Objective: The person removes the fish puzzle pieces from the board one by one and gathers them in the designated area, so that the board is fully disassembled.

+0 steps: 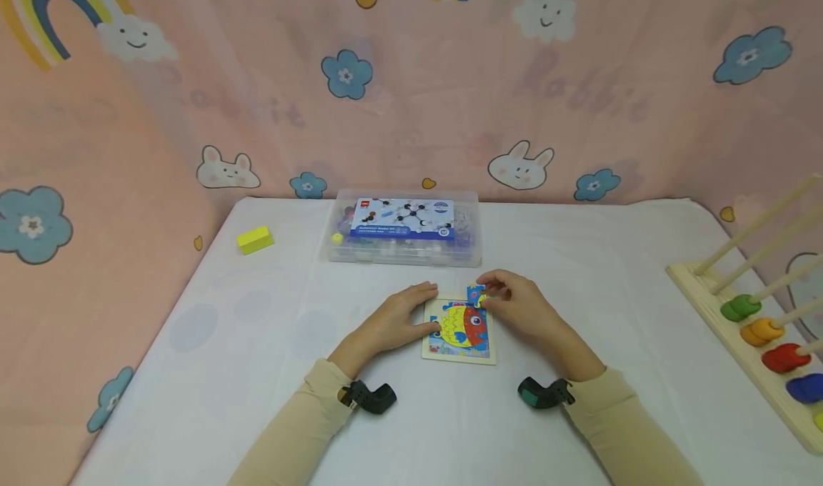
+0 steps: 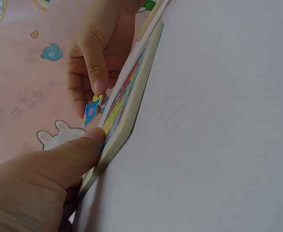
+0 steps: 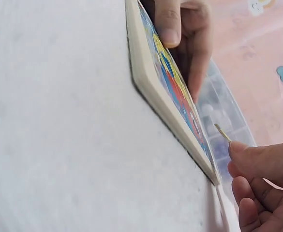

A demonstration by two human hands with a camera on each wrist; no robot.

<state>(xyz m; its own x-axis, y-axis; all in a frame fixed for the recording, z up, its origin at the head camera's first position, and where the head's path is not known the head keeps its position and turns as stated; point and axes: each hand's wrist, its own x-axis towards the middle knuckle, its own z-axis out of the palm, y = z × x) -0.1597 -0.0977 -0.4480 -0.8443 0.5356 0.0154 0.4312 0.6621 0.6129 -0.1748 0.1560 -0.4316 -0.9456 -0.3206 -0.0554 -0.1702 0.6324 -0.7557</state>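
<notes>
A square wooden jigsaw puzzle board point(image 1: 459, 361) with a yellow and red fish picture lies in front of the person. The left hand point(image 1: 393, 321) holds it at the left side, with the thumb point(image 2: 90, 142) on the picture and the other fingers around the far left corner, partly hidden in the left wrist view. Above the board's far right corner, the right hand point(image 1: 524, 314) pinches a small blue and yellow puzzle piece point(image 1: 474, 293) between thumb and fingers. The right wrist view catches that piece point(image 3: 222, 132) edge-on, raised off the board.
Behind the puzzle stands a clear plastic case point(image 1: 401, 251) with a molecular model label. A yellow block point(image 1: 255, 240) lies at the far left of the white-covered table. On the right is a wooden rack point(image 1: 726, 311) with pegs and coloured beads. Patterned pink cloth point(image 1: 418, 114) hangs behind.
</notes>
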